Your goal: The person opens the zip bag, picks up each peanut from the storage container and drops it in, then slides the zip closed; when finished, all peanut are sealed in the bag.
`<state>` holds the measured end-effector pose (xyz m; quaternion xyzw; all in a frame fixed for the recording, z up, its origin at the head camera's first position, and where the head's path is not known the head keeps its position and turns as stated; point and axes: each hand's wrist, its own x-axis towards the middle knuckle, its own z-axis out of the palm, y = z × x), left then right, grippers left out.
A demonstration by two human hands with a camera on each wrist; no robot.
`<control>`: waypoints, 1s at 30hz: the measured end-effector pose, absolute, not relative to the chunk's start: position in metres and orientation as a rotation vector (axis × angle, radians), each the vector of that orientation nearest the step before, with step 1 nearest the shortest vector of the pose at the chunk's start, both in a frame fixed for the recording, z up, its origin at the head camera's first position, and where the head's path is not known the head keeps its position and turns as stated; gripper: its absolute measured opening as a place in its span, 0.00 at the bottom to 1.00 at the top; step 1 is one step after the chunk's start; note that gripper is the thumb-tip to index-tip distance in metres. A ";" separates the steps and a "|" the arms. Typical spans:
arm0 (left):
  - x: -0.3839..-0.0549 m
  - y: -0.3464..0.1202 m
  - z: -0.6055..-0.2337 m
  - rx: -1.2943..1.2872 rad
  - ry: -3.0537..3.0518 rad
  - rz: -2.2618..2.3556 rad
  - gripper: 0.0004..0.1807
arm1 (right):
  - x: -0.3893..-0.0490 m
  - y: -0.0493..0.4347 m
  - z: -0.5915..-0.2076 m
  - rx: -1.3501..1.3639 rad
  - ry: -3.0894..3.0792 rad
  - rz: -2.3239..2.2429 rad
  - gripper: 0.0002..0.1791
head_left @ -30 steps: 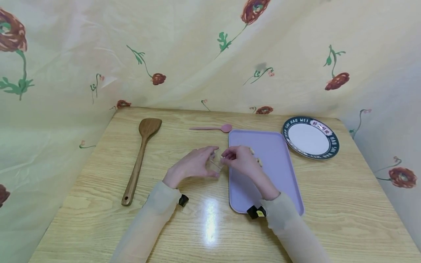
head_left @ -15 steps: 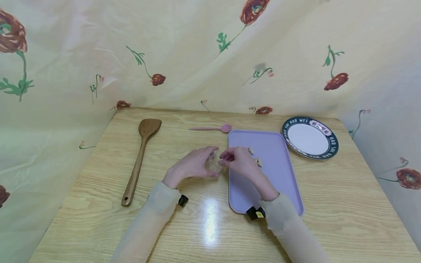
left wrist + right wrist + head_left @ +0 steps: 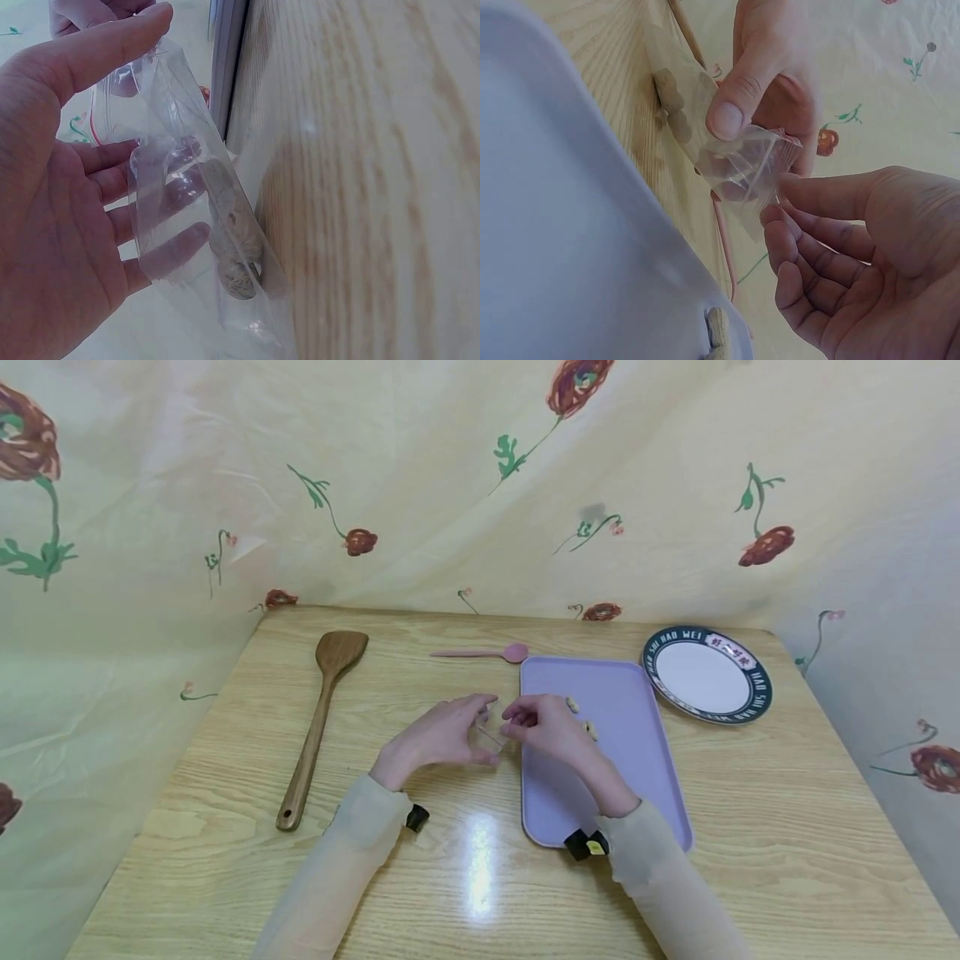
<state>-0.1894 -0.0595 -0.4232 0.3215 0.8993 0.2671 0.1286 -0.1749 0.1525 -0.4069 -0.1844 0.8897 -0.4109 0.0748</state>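
Observation:
A clear zip bag [image 3: 739, 169] stands tilted just left of the lilac tray [image 3: 622, 793]. Inside it, low down, lie peanuts in their shells [image 3: 236, 240]. My left hand [image 3: 442, 732] grips the bag near its mouth, thumb on one side and fingers spread behind the film. With thumb and forefinger my right hand [image 3: 555, 727] pinches the edge of the bag by its zip strip; the other fingers curl loosely below. Two peanuts [image 3: 590, 730] show on the tray, partly beside my right hand. In the right wrist view one peanut [image 3: 718, 330] lies by the tray's rim.
A wooden spatula [image 3: 324, 710] lies on the left of the wooden table [image 3: 225, 860]. Behind the hands is a pink spoon [image 3: 514, 652]. A dark-rimmed plate [image 3: 705, 677] sits at the tray's far right corner. Flowered cloth [image 3: 450, 485] hangs behind the table.
My right hand has edged slightly left at the bag's mouth, showing more of the peanuts on the tray. The left hand has kept its grip and barely moved.

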 end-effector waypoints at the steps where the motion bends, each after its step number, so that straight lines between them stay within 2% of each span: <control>1: -0.189 -0.060 -0.423 0.932 2.615 0.777 0.49 | -0.175 0.154 -0.407 -0.551 2.668 -1.236 0.09; 19: -0.190 -0.059 -0.425 0.917 2.624 0.745 0.50 | -0.201 0.217 -0.403 -0.242 2.795 -1.194 0.14; 30: -0.190 -0.059 -0.427 0.907 2.602 0.747 0.51 | -0.206 0.235 -0.415 -0.070 2.838 -1.047 0.15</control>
